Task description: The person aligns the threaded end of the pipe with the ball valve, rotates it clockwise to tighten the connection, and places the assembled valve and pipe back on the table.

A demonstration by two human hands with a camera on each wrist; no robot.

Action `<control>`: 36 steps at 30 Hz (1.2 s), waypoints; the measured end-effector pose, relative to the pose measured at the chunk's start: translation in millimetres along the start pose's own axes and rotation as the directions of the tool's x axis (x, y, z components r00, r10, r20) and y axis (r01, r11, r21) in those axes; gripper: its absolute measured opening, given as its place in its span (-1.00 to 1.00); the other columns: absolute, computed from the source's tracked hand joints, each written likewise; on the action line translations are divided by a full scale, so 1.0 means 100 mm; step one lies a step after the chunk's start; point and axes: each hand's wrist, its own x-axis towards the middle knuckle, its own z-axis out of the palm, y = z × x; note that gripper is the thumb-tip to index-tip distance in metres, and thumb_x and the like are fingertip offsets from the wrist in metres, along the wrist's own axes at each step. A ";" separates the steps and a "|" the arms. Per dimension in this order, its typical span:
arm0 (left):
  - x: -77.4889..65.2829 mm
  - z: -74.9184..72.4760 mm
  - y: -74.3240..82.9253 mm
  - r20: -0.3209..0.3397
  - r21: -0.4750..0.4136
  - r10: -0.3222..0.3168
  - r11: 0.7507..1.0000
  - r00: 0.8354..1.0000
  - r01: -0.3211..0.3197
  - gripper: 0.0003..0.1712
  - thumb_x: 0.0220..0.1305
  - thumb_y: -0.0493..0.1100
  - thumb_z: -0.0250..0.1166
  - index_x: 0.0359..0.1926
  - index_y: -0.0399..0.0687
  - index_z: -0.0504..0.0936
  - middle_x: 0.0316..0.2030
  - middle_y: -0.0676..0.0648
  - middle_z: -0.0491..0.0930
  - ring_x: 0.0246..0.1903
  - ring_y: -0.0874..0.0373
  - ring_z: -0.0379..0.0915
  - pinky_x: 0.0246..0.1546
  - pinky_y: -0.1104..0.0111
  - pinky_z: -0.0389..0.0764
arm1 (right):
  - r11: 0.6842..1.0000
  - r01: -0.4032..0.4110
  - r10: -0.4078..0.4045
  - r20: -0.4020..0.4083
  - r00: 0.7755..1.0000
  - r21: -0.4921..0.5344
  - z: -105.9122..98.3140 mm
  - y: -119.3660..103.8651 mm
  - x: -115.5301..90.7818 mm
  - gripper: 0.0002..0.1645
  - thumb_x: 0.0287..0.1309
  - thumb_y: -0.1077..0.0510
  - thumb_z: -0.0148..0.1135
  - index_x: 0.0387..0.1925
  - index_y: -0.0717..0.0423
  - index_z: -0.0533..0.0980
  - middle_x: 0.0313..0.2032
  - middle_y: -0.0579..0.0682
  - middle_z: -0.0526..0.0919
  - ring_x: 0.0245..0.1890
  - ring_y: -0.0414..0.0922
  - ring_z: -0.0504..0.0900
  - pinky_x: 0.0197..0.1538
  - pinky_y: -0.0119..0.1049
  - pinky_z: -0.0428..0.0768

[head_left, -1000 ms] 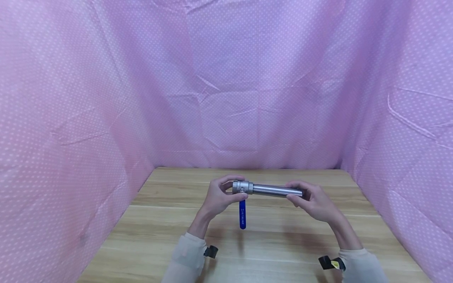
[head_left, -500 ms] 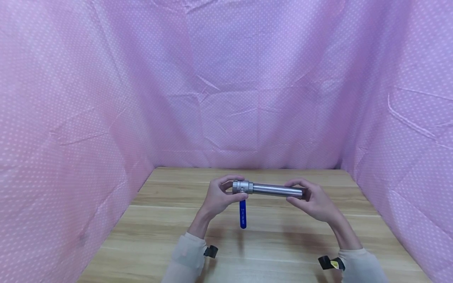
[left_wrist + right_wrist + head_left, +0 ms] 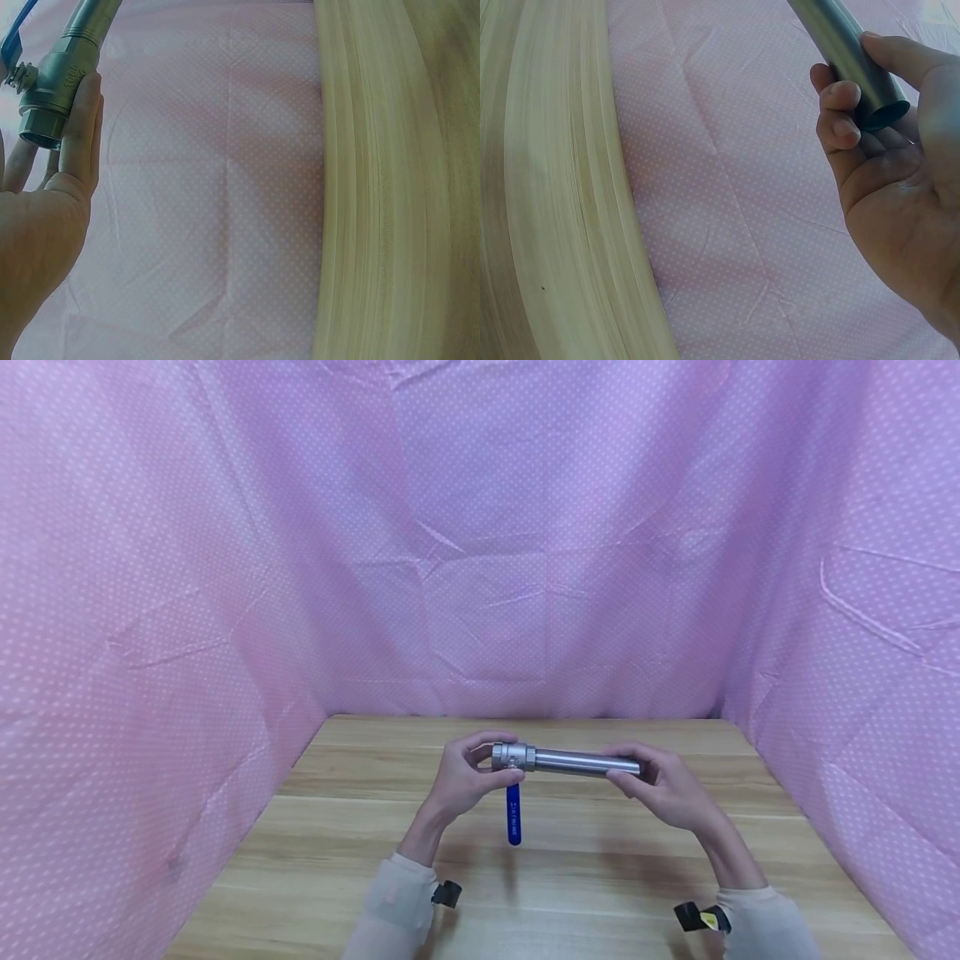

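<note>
A silver ball valve [image 3: 513,755] with a blue lever handle [image 3: 513,816] is held up over the table by my left hand [image 3: 461,778]. Thumb and fingers grip the valve body at its left end, and the lever points toward me. From the valve's right side runs a straight steel pipe [image 3: 573,762], its near end seated at the valve's hex collar. My right hand [image 3: 671,789] holds the pipe's far right end between thumb and fingers. In the right wrist view the open end of the pipe [image 3: 889,116] faces the palm, with the fingers curled beneath it.
The wooden table [image 3: 360,877] lies below both hands, which cast shadows on it. Pink dotted cloth [image 3: 480,568] hangs behind it and along both sides. Each wrist wears a black camera strap [image 3: 447,893].
My right thumb and fingers shift on the pipe's end: the thumb drops to its lower edge, then lies over it again. My left hand and the valve stay nearly still.
</note>
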 end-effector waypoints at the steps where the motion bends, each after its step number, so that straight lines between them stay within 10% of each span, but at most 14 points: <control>1: 0.00 0.00 0.00 0.001 -0.002 0.000 1.000 1.000 0.000 -0.39 0.25 -0.30 0.66 0.33 -0.11 0.75 0.27 -0.28 0.69 0.10 0.08 0.79 0.07 0.24 0.94 | 1.000 0.000 0.000 -0.001 1.000 0.002 0.00 0.00 0.00 -0.68 0.50 0.36 0.39 0.21 0.15 0.70 -0.41 -0.10 0.68 -0.47 -0.29 0.62 -0.51 -0.35 0.64; 26: 0.01 -0.01 -0.02 0.006 -0.002 -0.001 1.000 1.000 0.001 -0.33 0.26 -0.31 0.66 0.37 -0.26 0.69 0.27 -0.28 0.70 0.11 0.10 0.78 0.07 0.25 0.93 | 0.999 0.013 -0.013 -0.005 1.000 0.048 0.01 0.02 0.02 -0.62 0.40 0.42 0.47 0.18 0.16 0.67 -0.19 -0.06 0.74 -0.38 -0.34 0.65 -0.43 -0.37 0.70; 36: 0.01 -0.01 -0.03 0.003 -0.001 0.002 1.000 1.000 -0.002 -0.37 0.26 -0.33 0.66 0.35 -0.20 0.72 0.26 -0.28 0.70 0.10 0.09 0.77 0.07 0.25 0.94 | 0.999 0.015 -0.015 0.015 1.000 0.030 0.00 0.02 0.00 -0.69 0.50 0.38 0.37 0.19 0.14 0.69 -0.39 -0.09 0.68 -0.46 -0.29 0.63 -0.50 -0.35 0.66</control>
